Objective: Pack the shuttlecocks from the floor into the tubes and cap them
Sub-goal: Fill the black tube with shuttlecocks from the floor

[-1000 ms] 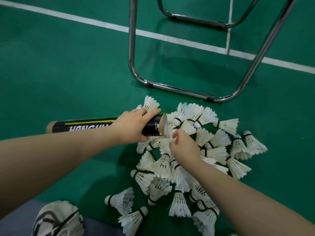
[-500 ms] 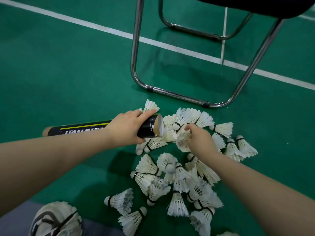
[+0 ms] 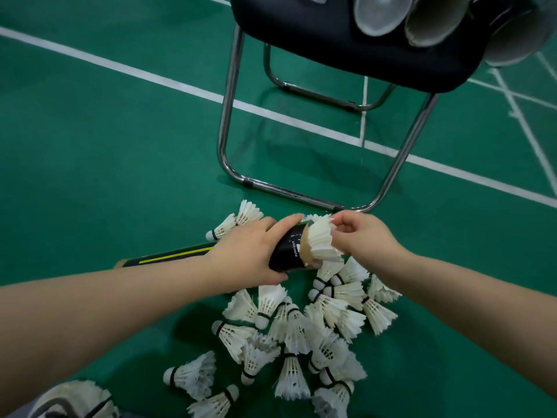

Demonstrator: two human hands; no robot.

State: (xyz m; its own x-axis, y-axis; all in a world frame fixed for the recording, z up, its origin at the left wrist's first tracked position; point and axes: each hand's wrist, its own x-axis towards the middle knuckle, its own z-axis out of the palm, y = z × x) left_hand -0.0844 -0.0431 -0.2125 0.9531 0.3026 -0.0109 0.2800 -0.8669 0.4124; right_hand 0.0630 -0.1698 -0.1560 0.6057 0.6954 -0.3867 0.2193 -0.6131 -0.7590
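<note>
My left hand grips a long black tube with a yellow stripe near its open right end, holding it level above the floor. A white feather shuttlecock sits with its skirt sticking out of that open mouth. My right hand pinches the feathers of this shuttlecock at the tube's mouth. Several loose white shuttlecocks lie in a heap on the green floor under and in front of both hands.
A black-seated chair on chrome legs stands just beyond the pile. Tube ends and clear caps lie on its seat. White court lines cross the green floor. A patterned shoe shows at bottom left.
My right hand lifted a shuttlecock from the pile and brought it to the tube's open mouth. The view tilted up, bringing the chair seat into sight.
</note>
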